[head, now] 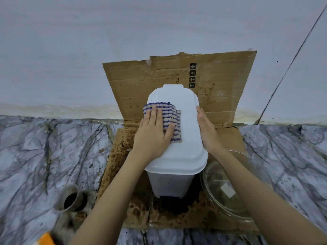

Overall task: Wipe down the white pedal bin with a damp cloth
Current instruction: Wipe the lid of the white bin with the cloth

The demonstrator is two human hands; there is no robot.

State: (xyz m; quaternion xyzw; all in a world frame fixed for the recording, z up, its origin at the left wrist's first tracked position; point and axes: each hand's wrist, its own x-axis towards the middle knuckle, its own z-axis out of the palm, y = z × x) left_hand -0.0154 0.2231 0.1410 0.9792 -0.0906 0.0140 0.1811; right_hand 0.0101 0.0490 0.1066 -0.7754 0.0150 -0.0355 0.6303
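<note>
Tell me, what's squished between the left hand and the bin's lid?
A striped cloth lies flat between the left hand and the white pedal bin's lid, as the head view shows.

The left hand point(153, 131) hides much of the striped cloth point(174, 124); an orange object point(46, 239) is cut by the bottom edge; the right forearm crosses the glass bowl point(219, 188); cardboard point(177, 71) print is partly hidden
</note>
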